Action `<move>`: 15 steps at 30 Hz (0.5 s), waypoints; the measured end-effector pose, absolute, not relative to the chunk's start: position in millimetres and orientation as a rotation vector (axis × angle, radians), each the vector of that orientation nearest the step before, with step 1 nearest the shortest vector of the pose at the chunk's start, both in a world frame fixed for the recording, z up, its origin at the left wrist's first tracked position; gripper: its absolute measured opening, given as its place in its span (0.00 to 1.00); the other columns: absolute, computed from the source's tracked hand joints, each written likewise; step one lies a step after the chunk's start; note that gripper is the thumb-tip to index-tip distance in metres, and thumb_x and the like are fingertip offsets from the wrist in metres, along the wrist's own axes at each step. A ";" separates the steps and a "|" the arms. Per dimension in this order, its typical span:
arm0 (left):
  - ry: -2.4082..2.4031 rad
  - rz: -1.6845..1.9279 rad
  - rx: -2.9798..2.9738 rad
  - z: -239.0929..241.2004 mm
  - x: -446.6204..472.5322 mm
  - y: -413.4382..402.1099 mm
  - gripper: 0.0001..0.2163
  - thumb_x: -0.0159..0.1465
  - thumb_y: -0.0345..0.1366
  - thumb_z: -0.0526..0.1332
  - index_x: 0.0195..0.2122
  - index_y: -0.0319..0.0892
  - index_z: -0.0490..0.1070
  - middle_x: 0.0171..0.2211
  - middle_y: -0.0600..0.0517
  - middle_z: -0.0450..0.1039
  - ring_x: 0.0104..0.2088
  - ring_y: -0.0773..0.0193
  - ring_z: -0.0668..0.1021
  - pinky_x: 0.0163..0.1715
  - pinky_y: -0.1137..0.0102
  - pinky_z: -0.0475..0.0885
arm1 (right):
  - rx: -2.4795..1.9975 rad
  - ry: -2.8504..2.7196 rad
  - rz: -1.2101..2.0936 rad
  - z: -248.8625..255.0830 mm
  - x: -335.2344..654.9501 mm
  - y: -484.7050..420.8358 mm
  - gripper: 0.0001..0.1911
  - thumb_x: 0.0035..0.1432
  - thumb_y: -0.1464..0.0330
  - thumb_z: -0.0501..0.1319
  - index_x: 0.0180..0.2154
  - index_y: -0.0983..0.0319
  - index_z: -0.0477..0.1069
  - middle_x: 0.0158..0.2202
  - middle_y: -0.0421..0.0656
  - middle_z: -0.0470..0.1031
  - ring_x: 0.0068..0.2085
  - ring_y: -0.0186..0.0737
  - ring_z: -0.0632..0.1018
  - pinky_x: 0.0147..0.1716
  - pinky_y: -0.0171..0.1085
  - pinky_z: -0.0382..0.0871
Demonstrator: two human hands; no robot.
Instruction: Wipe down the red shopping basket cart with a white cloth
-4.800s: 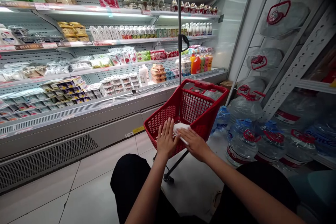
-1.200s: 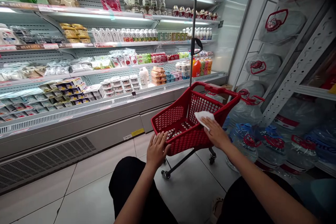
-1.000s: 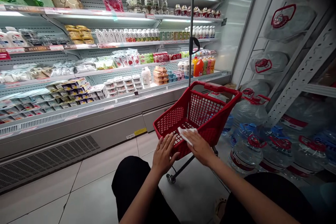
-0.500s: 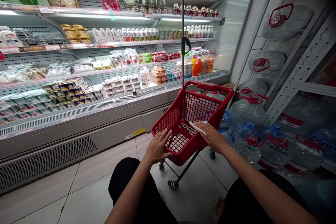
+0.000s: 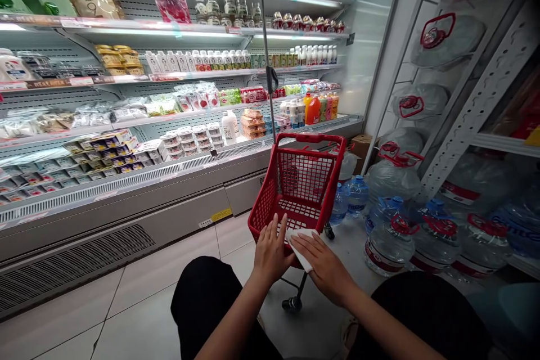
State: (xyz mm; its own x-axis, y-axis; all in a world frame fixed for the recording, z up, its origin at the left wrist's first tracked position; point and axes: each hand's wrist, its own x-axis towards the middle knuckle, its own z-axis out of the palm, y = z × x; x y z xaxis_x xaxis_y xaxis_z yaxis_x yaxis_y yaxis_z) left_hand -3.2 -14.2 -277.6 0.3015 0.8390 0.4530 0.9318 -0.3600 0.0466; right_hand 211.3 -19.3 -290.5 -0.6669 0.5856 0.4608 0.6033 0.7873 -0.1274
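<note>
Below the centre of the frame, a red shopping cart (image 5: 332,185) stands on the pale floor, its front end toward the person. The right hand (image 5: 327,270) holds a white cloth (image 5: 301,260) under its nearly straight fingers at the cart's front rim (the thumb is hidden). Just beside it, the left hand (image 5: 270,256) is loose and holds nothing, fingers spread and pointing up over the front edge; whether it touches the plastic, I cannot tell. A dark caster (image 5: 291,305) shows beneath the basket, and a thin pole (image 5: 264,22) rises behind it toward the top edge. A refrigerated case (image 5: 177,208) fills the left and upper middle, with an orange bottle (image 5: 313,111) on its lower level, above the cart. Large water jugs (image 5: 390,244) stand at the right, near the cart. Black trousers (image 5: 206,292) cover the person's knees at the bottom.
</note>
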 end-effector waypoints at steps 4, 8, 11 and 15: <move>-1.346 -0.458 -2.549 -261.4 -27.8 -1.4 0.47 0.68 0.57 0.61 0.78 0.47 0.33 0.77 0.45 0.45 0.73 0.51 0.60 0.71 0.55 0.57 | -0.893 -2.552 -0.041 -286.7 233.2 -13.7 0.36 0.72 0.72 0.47 0.76 0.52 0.41 0.75 0.38 0.54 0.75 0.41 0.55 0.74 0.52 0.50; -1.288 -0.370 -2.544 -248.6 -61.6 22.5 0.44 0.69 0.58 0.60 0.77 0.49 0.37 0.76 0.48 0.47 0.75 0.53 0.55 0.74 0.54 0.49 | -1.039 -2.513 -0.045 -282.1 261.7 26.0 0.32 0.76 0.66 0.44 0.76 0.49 0.38 0.76 0.36 0.51 0.75 0.41 0.52 0.73 0.53 0.50; -1.344 -0.374 -2.517 -253.8 -62.5 34.5 0.41 0.70 0.54 0.61 0.77 0.49 0.40 0.76 0.48 0.50 0.74 0.54 0.56 0.74 0.53 0.52 | -1.183 -2.417 -0.068 -284.7 270.3 52.0 0.31 0.77 0.63 0.42 0.75 0.47 0.36 0.76 0.35 0.50 0.75 0.42 0.52 0.73 0.55 0.50; -1.453 -0.451 -2.431 -266.6 -41.8 39.1 0.42 0.69 0.51 0.63 0.77 0.50 0.42 0.75 0.46 0.53 0.74 0.51 0.58 0.73 0.51 0.55 | -1.297 -2.327 -0.089 -297.8 265.5 47.9 0.31 0.76 0.62 0.42 0.76 0.47 0.37 0.75 0.36 0.52 0.75 0.44 0.55 0.72 0.56 0.53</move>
State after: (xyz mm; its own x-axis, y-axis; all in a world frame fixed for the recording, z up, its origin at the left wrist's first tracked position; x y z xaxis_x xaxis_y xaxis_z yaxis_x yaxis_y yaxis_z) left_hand -41.8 39.1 -266.6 0.4475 0.8006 0.3985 0.8856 -0.4587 -0.0729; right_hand 265.5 47.9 -297.8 -0.4414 0.7872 0.4307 0.8177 0.5506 -0.1683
